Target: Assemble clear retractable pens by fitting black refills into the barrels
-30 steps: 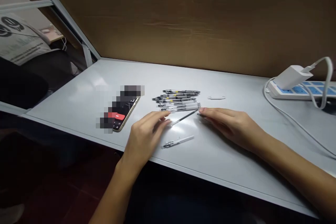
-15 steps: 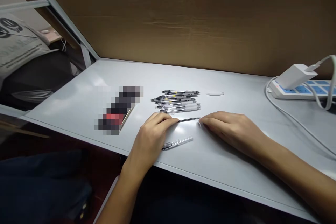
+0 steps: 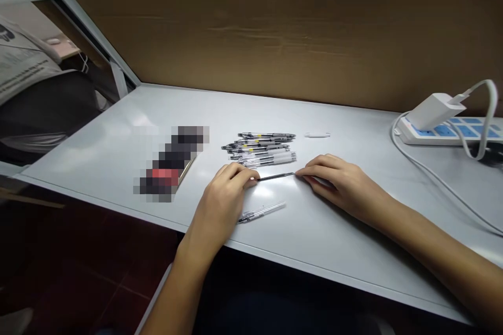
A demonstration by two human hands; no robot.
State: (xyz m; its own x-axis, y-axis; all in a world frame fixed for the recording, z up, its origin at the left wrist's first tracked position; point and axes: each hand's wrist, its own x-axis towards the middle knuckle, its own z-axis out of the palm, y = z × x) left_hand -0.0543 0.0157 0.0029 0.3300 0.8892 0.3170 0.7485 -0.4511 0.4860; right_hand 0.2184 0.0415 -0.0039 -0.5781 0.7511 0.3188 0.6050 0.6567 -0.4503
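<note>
A thin dark pen refill [image 3: 275, 176] lies between my two hands, just above the white tabletop. My left hand [image 3: 223, 196] is closed, with thumb and fingers pinching its left end. The fingertips of my right hand [image 3: 340, 180] are pressed together at the refill's right tip; anything tiny between them is too small to make out. A clear pen barrel [image 3: 265, 211] rests nearer the table edge, its left end partly behind my left hand. Beyond my hands is a pile of several clear and grey pens [image 3: 265, 149].
A small white pen part [image 3: 317, 135] lies right of the pile. On the left is a blurred-out dark and red object [image 3: 173, 162]. A white power strip [image 3: 428, 137] with a charger [image 3: 436, 110] and cable stands at right. Cardboard [image 3: 275, 31] walls the back.
My right hand's fingers have shifted slightly, and a small pale bit under them earlier no longer shows. My left hand keeps its pinch on the refill. The whole view has shifted slightly.
</note>
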